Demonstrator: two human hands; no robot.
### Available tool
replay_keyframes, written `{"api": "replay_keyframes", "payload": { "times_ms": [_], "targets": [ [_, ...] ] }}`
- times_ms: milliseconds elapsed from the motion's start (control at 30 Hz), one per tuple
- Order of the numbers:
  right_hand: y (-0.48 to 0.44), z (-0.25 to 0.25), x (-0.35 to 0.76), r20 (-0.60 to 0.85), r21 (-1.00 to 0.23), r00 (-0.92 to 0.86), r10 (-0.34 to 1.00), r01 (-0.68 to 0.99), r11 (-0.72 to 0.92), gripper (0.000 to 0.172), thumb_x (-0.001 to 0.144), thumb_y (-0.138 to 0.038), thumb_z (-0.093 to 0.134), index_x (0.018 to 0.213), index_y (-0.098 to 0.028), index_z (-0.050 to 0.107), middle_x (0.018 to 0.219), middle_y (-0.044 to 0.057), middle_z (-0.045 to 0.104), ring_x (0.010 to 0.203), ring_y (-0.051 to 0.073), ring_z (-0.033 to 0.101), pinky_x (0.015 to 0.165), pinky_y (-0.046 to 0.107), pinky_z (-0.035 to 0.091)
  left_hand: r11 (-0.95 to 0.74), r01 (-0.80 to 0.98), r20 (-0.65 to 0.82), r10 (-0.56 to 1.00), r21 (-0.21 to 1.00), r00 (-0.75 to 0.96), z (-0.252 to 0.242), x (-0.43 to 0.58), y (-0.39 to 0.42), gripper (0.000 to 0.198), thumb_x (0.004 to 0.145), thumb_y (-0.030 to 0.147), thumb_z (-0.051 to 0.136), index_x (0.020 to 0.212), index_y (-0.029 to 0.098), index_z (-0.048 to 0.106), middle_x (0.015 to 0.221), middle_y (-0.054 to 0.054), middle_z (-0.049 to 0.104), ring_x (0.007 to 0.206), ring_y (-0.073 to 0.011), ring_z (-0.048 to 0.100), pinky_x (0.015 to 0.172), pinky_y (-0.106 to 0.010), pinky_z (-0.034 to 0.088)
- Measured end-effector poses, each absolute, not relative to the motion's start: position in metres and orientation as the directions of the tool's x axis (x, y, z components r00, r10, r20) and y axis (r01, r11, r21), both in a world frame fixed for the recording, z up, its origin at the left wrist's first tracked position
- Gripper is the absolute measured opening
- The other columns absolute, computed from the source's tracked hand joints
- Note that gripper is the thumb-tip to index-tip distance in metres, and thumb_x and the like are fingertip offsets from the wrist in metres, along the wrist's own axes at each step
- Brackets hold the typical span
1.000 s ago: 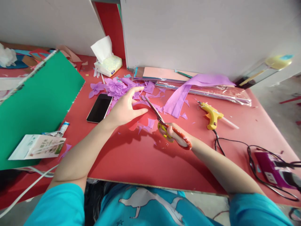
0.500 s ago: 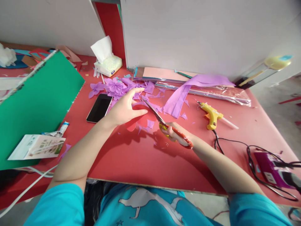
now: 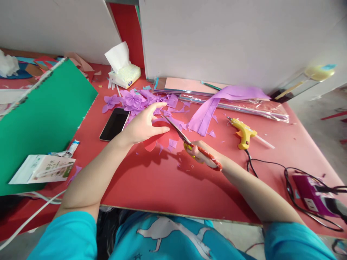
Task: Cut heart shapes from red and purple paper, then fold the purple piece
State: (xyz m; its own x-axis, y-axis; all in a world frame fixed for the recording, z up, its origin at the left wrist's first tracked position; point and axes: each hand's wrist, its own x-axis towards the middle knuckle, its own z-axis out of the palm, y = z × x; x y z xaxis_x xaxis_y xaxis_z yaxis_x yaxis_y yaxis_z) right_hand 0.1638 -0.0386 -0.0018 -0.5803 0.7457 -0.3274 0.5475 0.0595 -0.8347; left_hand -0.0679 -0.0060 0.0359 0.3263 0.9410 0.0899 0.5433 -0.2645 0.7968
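One pair of red-and-yellow-handled scissors (image 3: 185, 138) sat in the right hand (image 3: 200, 151), whose fingers were wrapped round the handles; its long axis slanted from the handles at near right to the blade tips at far left. The red paper cutout (image 3: 154, 141), lobed along its edge, was to the left of those blades and raised over the counter (image 3: 162, 187), so the left hand (image 3: 139, 124) was the nearer one to it. That hand's fingers held the cutout, thumb across its upper side and index finger stretched out beyond; the remaining fingers were mostly hidden. The blades ran just beside the cutout's right edge, tips pointing into the space between thumb and index finger; whether metal touched paper could not be told. Purple paper scraps (image 3: 172, 144) lay around, and a purple paper flower (image 3: 133, 99) lay beyond the left hand, near the smartphone (image 3: 115, 124).
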Motion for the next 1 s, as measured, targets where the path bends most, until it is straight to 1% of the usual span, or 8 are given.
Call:
{"api": "replay_keyframes", "payload": {
  "times_ms": [100,267,333,533,700,867,1000],
  "targets": [
    [-0.039,-0.002,0.164,-0.344,-0.826,-0.561,0.753,0.562,0.042,0.036,0.078,-0.052,0.033,0.059,-0.021,0.027,0.054,-0.006,0.024,0.050,0.007,0.019,0.046,0.026,0.018,-0.264,0.548,0.088,0.941,0.793,0.326,0.036,-0.068,-0.006,0.067,0.071,0.026,0.068,0.131,0.020,0.040,0.141,-0.007,0.042,0.127,-0.0230,0.042,0.105,-0.038,0.038],
    [-0.038,0.000,0.162,-0.386,-0.812,-0.532,0.754,0.584,-0.003,0.025,0.076,-0.034,0.038,0.058,-0.021,0.026,0.053,-0.006,0.024,0.049,0.007,0.020,0.046,0.026,0.017,-0.272,0.557,0.087,0.938,0.785,0.335,0.037,-0.068,-0.006,0.066,0.071,0.026,0.068,0.131,0.020,0.041,0.141,-0.007,0.043,0.128,-0.0225,0.042,0.105,-0.038,0.037],
    [-0.038,0.002,0.161,-0.403,-0.800,-0.517,0.755,0.600,-0.016,0.023,0.075,-0.029,0.038,0.057,-0.021,0.025,0.052,-0.006,0.024,0.048,0.007,0.019,0.047,0.026,0.017,-0.273,0.553,0.085,0.936,0.787,0.341,0.038,-0.068,-0.006,0.066,0.071,0.025,0.068,0.131,0.019,0.040,0.141,-0.007,0.043,0.128,-0.0223,0.042,0.105,-0.037,0.037],
    [-0.039,0.006,0.158,-0.421,-0.766,-0.472,0.774,0.643,-0.024,0.023,0.077,-0.024,0.035,0.056,-0.021,0.026,0.049,-0.006,0.024,0.047,0.007,0.019,0.047,0.027,0.017,-0.264,0.550,0.070,0.935,0.792,0.348,0.037,-0.069,-0.004,0.066,0.070,0.025,0.068,0.130,0.020,0.041,0.141,-0.008,0.043,0.129,-0.0231,0.041,0.106,-0.039,0.035],
    [-0.037,-0.001,0.163,-0.347,-0.769,-0.511,0.787,0.635,0.073,0.027,0.079,-0.028,0.036,0.056,-0.021,0.025,0.050,-0.006,0.024,0.048,0.007,0.020,0.047,0.027,0.018,-0.252,0.529,0.054,0.931,0.810,0.362,0.037,-0.070,-0.003,0.067,0.069,0.026,0.069,0.130,0.019,0.042,0.141,-0.008,0.043,0.130,-0.0234,0.039,0.107,-0.039,0.035],
    [-0.031,-0.014,0.170,-0.240,-0.748,-0.575,0.782,0.623,0.229,0.032,0.081,-0.030,0.038,0.055,-0.020,0.023,0.050,-0.006,0.024,0.049,0.007,0.021,0.049,0.026,0.021,-0.243,0.513,0.047,0.930,0.823,0.366,0.035,-0.070,-0.001,0.067,0.069,0.025,0.069,0.129,0.018,0.042,0.140,-0.009,0.043,0.131,-0.0227,0.038,0.108,-0.039,0.033],
    [-0.028,-0.017,0.171,-0.190,-0.761,-0.610,0.769,0.586,0.277,0.032,0.081,-0.032,0.041,0.054,-0.020,0.026,0.048,-0.006,0.026,0.049,0.008,0.024,0.049,0.026,0.023,-0.234,0.497,0.036,0.926,0.836,0.376,0.032,-0.072,0.001,0.067,0.069,0.026,0.069,0.130,0.018,0.041,0.141,-0.009,0.042,0.131,-0.0227,0.038,0.108,-0.040,0.032]
  ]
}}
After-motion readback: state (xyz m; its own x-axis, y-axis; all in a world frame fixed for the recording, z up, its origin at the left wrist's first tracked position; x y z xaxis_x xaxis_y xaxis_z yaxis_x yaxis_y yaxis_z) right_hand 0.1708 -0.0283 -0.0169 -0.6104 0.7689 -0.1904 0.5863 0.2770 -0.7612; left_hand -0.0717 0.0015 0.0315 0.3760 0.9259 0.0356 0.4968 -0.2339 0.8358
